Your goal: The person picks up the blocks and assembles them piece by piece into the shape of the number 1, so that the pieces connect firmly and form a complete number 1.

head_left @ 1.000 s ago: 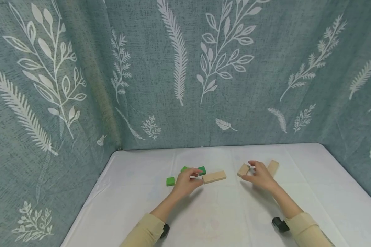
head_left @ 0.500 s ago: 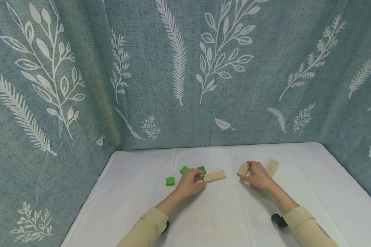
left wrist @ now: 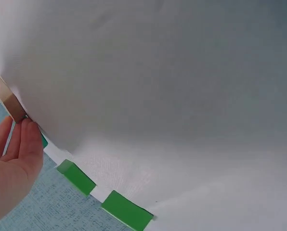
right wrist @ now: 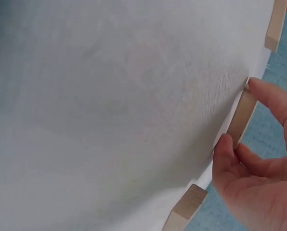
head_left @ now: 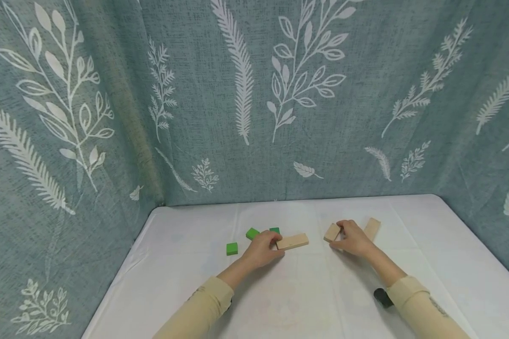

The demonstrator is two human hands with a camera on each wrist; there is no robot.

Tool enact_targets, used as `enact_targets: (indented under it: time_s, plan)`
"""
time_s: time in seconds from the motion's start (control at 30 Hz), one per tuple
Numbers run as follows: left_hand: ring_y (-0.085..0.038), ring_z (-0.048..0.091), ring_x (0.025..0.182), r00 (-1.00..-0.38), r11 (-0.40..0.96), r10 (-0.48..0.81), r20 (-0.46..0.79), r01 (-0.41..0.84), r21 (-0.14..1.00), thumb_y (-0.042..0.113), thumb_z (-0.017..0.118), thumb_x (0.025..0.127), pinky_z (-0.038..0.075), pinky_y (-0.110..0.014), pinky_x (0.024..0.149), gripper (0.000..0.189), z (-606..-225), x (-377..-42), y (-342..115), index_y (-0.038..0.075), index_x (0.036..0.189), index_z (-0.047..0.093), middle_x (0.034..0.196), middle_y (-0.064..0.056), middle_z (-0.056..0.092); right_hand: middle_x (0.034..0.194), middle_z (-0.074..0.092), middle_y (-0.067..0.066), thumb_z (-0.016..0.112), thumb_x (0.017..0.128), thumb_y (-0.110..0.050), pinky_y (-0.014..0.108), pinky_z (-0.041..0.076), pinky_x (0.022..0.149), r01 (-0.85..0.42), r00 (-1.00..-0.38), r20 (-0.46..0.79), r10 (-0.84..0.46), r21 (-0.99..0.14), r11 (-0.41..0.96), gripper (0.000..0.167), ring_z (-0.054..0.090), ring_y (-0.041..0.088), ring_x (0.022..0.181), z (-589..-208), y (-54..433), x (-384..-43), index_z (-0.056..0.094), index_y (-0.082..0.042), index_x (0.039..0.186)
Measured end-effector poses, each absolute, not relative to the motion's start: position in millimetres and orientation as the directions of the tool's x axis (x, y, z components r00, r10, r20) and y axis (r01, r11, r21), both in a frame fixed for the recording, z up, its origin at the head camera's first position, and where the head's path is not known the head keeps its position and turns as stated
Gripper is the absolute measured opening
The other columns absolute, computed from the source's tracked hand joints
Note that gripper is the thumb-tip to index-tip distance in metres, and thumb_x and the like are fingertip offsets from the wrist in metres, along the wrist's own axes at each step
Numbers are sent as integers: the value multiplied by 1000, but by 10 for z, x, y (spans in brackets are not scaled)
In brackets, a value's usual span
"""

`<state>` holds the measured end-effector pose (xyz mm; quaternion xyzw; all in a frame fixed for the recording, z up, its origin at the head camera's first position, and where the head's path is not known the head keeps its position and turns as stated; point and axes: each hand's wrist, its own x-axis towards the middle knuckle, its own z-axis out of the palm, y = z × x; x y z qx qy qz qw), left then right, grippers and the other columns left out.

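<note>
My left hand point(head_left: 264, 249) is at the left end of a long pale wooden block point(head_left: 293, 241), with its thumb along the near side and its fingers on the far side. The left wrist view shows the fingertips point(left wrist: 29, 126) right at the end of that block point(left wrist: 8, 98). My right hand point(head_left: 354, 239) pinches a shorter-looking wooden block point(head_left: 332, 232) between thumb and fingers, and this block point(right wrist: 242, 115) lies flat on the white cloth. Another wooden block point(head_left: 372, 228) is behind the right hand, partly covered by it.
Left of the left hand are two bright green blocks, one nearer point(head_left: 232, 248) and one farther point(head_left: 252, 233). A dark green block point(head_left: 275, 230) is partly hidden behind the left fingers. A white cloth point(head_left: 288, 301) covers the table; a patterned blue-green curtain point(head_left: 263, 174) stands behind it.
My left hand has moved right and a little away, from beside the long block onto its left end. The right fingers have drawn in on their block, which has hardly moved.
</note>
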<state>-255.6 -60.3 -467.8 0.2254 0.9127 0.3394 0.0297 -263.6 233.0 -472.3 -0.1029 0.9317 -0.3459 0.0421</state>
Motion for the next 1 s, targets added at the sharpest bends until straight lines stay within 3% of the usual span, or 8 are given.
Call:
enact_targets:
  time_s: [0.27, 1.0]
  plan:
    - [-17, 53, 82, -891, 686, 445, 87, 402, 607, 11, 76, 85, 45, -25, 70, 37, -4657, -2608, -573, -4, 116, 65, 93, -6, 62, 111, 53, 24, 78, 81, -19, 47, 47, 85, -161, -981, 14, -196, -629, 761, 66, 53, 35, 101, -4687, 2322, -2649, 47, 16, 127]
    - [-15, 55, 85, -899, 683, 426, 97, 390, 618, 10, 78, 82, 48, -28, 74, 33, -4752, -2605, -588, -1, 112, 68, 95, -5, 64, 111, 53, 21, 79, 81, -21, 47, 48, 85, -155, -984, 34, -173, -631, 760, 62, 54, 34, 102, -4759, 2337, -2626, 51, 12, 125]
